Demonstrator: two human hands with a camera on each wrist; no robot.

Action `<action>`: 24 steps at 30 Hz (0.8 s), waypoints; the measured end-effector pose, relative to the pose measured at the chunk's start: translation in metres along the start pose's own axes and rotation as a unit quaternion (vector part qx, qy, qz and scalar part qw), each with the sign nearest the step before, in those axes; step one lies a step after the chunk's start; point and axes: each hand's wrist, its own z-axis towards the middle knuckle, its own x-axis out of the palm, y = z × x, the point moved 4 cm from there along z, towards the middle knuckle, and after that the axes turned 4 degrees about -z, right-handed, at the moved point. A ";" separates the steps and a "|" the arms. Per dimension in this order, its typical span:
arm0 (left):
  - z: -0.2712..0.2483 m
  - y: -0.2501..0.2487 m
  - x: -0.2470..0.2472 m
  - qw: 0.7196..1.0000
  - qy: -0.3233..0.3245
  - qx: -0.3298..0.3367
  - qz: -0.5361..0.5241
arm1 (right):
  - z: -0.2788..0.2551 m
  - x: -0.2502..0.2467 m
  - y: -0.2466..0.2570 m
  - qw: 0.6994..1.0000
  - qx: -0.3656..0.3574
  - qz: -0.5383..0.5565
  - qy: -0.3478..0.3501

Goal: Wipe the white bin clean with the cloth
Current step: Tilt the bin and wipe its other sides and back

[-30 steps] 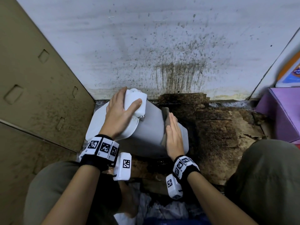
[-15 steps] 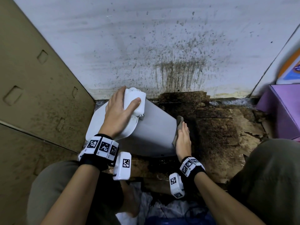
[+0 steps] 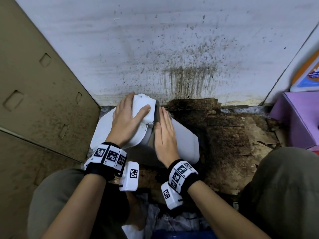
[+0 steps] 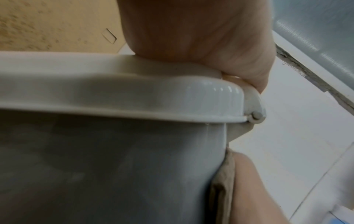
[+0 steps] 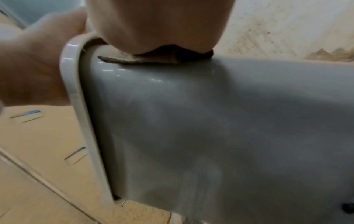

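The white bin [image 3: 183, 146] lies on its side on the floor, its lid [image 3: 103, 133] turned to the left. My left hand [image 3: 127, 121] grips the lid's hinge block [image 3: 144, 107], thumb on one side and fingers over the top. Flat on the bin's upper side, my right hand [image 3: 164, 135] presses the brown cloth [image 3: 156, 114] against it just beside the lid. In the right wrist view the cloth [image 5: 145, 58] shows under my palm on the grey-white bin wall [image 5: 210, 121]. The left wrist view shows the cloth [image 4: 222, 181] squeezed between my right hand and the bin [image 4: 114, 166].
A spattered white wall [image 3: 155, 49] stands right behind the bin. Cardboard panels [image 3: 34, 83] close off the left. Stained, peeling brown floor [image 3: 233, 135] lies to the right, then a purple box [image 3: 296, 118]. My knees and crumpled plastic [image 3: 172, 221] fill the near side.
My right hand slid the cloth out to the bin's right edge, then back up along the bin to the lid end. The left hand kept its grip on the lid.
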 end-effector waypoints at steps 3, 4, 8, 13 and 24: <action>-0.001 -0.004 0.004 1.000 0.004 0.000 -0.010 | -0.001 -0.006 -0.011 1.000 -0.002 -0.014 -0.009; -0.001 -0.002 0.000 1.000 0.000 -0.002 -0.011 | 0.000 -0.004 -0.012 1.000 -0.003 -0.011 -0.008; 0.000 0.001 -0.003 1.000 -0.004 -0.002 -0.023 | -0.004 -0.007 -0.035 1.000 0.006 -0.010 -0.004; 0.002 0.004 -0.002 1.000 -0.010 0.006 -0.018 | -0.013 -0.015 -0.078 0.997 0.073 0.009 -0.023; -0.001 -0.001 0.001 1.000 -0.011 0.010 -0.018 | -0.028 -0.032 -0.132 0.963 0.268 -0.024 -0.028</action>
